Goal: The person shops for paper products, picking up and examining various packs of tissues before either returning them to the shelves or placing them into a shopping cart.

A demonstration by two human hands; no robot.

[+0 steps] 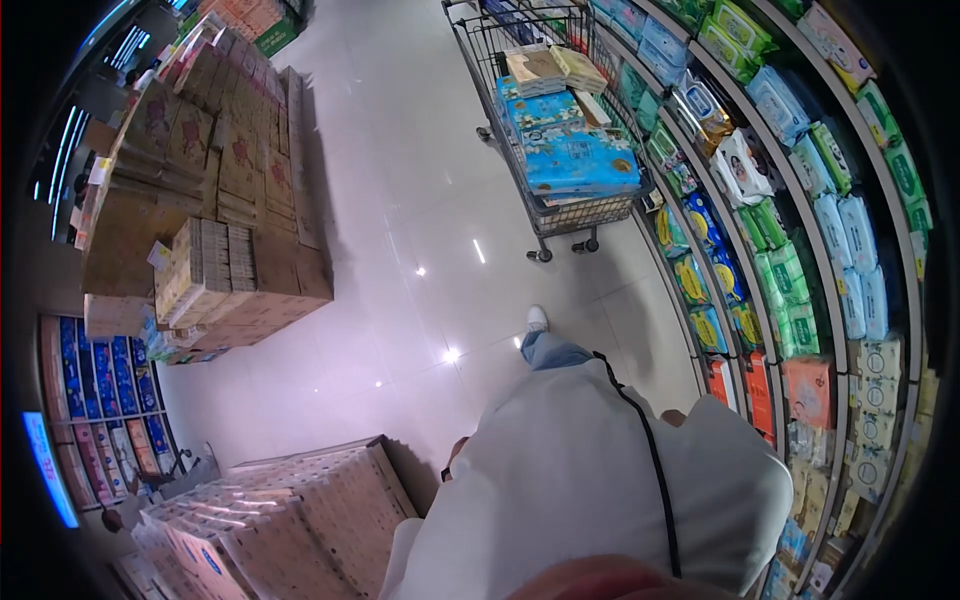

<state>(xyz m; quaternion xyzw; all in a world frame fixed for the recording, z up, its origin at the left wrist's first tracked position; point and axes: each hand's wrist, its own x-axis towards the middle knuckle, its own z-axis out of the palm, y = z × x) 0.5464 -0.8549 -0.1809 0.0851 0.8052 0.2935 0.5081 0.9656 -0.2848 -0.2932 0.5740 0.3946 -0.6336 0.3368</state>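
Left hand (459, 449) and right hand (673, 417) are mostly hidden by the white top (590, 480), so how far the fingers are spread, or whether anything is gripped, cannot be made out. The left is seen near stacked cartons (310, 510), the right nearest orange packs (758, 390) on the shelving. Blue packages (580, 160) are carried in a shopping cart (585, 214) ahead, well apart from both hands.
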